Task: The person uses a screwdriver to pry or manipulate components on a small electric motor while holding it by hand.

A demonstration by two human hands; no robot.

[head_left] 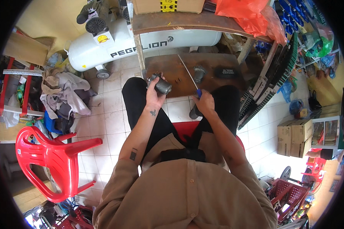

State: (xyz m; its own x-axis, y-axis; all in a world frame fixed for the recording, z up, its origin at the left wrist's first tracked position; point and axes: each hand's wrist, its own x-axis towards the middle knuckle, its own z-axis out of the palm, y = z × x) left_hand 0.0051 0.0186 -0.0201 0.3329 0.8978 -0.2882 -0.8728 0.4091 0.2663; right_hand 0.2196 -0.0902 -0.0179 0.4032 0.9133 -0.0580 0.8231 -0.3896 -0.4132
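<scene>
My left hand [155, 88] is wrapped round a grey metal cylindrical part [163, 87], held over the near left side of a low brown wooden board [214, 88]. In my right hand [205, 102] is a long screwdriver [189, 73] with a thin straight shaft and a blue handle mostly covered by my fingers. Its shaft slants up and left across the board, apart from the grey part. Another grey metal part [198, 73] lies right of the shaft. A black oval case [226, 72] rests farther right. Between the left hand and shaft are small dark pieces [177, 80], perhaps screws.
A white air compressor tank [91, 49] lies behind the board. Above it, a wooden shelf [179, 21] carries a cardboard box [149, 6] and red plastic bags [242, 15]. A red plastic chair [46, 164] stands left. Green-edged dark rails [269, 86] lean at right, near cardboard boxes [294, 137].
</scene>
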